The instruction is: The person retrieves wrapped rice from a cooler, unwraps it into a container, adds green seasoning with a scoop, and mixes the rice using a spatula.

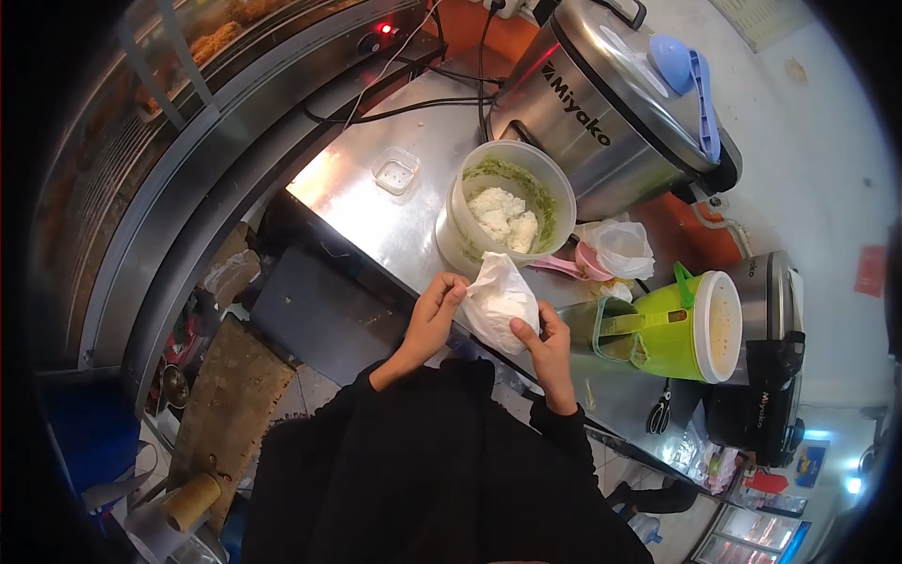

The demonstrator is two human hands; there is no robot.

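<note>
Between my two hands is a white wrapped packet (503,305), held up in front of the metal counter's edge. My left hand (437,315) pinches its upper left corner. The fingers of my right hand (547,348) close on its lower right side, thumb on top. What the packet holds is hidden. Just beyond it stands a clear plastic tub (451,235) with white rice (505,218) inside and green residue on its inner wall.
A large steel Miyako cooker (601,113) stands behind the tub, a blue scoop (669,64) on its lid. To the right are a pink scoop (590,263), a green container (662,320), scissors (660,409) and a second cooker (766,376). A small clear dish (396,173) lies left.
</note>
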